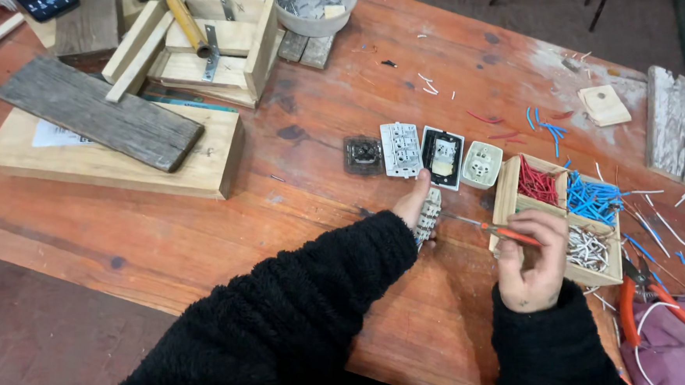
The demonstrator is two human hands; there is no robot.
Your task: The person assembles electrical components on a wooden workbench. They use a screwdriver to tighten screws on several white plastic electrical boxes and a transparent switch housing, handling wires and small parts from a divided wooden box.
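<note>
A white terminal block [427,216] is pinned to the bench [310,171] by the left hand [413,204], at approx. the centre of the frame; the grip is closed around it, thumb on top. An orange-handled screwdriver [491,229] is held in the right hand [527,262], at 3 o'clock from the block, fingers curled shut round the handle, w/ the thin shaft pointed toward 9 o'clock so the tip meets the block's side. Which screw is engaged cannot be told, the tip being too small to make out.

At 12 o'clock from the block, a row of four switch/socket modules [420,151] is laid out. At 2–3 o'clock a wooden tray [508,192] is seen w/ red, blue and white wire offcuts in separate compartments. Orange-handled pliers [661,302] lie at 4 o'clock, near the bench edge.

For the step in hand, as judged: the block should be kept flat and firmly pressed, the shaft held in line w/ the screw axis, and light turns made so the tip is not slipped out.
</note>
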